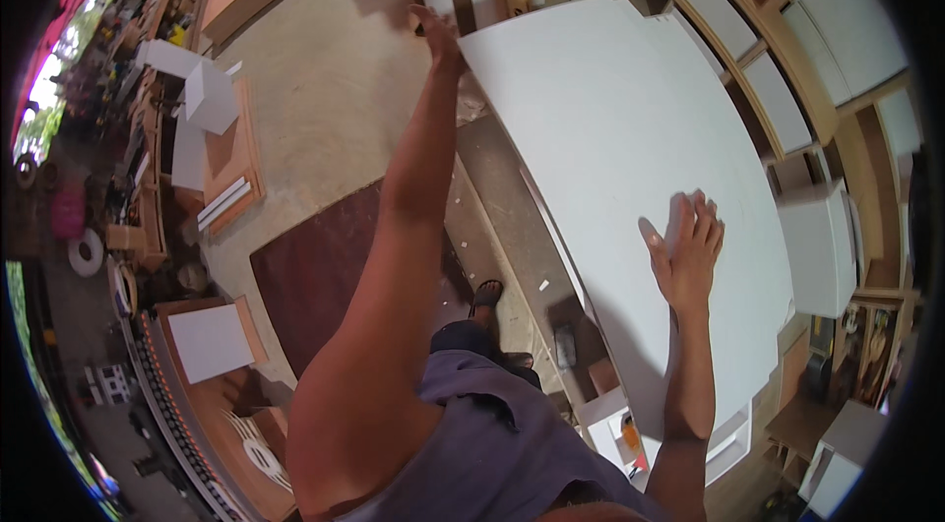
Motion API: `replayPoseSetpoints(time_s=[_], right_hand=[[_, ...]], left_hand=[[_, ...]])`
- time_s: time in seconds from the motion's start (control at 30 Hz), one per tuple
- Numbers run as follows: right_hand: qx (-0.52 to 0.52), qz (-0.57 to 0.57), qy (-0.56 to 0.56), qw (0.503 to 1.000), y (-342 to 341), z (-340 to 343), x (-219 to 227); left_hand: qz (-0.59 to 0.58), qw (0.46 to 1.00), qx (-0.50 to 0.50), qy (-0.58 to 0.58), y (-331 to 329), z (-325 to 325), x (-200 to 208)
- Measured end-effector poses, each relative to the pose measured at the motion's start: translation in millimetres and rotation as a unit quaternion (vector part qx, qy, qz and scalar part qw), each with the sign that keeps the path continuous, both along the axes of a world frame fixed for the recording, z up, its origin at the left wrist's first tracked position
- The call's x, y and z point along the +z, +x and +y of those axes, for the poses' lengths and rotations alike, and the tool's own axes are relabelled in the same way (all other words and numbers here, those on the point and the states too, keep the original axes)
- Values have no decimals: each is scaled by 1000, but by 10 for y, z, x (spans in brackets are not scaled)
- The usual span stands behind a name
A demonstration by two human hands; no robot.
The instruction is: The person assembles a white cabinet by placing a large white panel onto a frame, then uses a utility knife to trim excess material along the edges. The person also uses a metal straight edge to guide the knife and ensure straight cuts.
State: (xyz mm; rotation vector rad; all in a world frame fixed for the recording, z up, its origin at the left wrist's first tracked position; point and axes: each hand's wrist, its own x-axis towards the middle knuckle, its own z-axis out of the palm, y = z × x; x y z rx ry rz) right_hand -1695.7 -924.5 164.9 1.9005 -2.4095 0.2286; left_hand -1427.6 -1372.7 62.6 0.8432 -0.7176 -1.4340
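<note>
The person's right hand (691, 248) is over the large white panel (620, 109), its fingers apart and closed on nothing, though whether the palm presses on the surface cannot be told; the left hand (436, 33) reaches out to the panel's far left corner, and whether its fingers grip the edge cannot be told; the panel lies broad face up, to the right of the person's torso; a dark red sheet (315, 271) lies on the floor to the left; beyond the panel's right edge stand wooden cabinet frames (822, 119) with white panels.
</note>
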Motion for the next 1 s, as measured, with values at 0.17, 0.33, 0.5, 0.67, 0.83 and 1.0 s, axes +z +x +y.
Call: replayPoseSetpoints(time_s=[0.17,0.33,0.5,0.67,0.83,1.0], right_hand=[[20,12,-24,999,58,-71,66],[-10,-8,-76,997,43,2,34],[18,12,-185,983,-99,20,-199],[-19,-121,-71,990,-1,136,103],[-42,-150,-157,975,-75,186,-78],[-85,-160,-180,967,-298,64,-270]], left_hand=[[-7,999,42,26,153,288,-517],[-24,996,69,54,-515,1876,87],[39,995,-17,86,-878,3264,327],[46,997,-18,66,-1276,4833,367],[-50,988,54,133,-1753,6558,356],[-169,964,-115,170,-2041,8141,-140]])
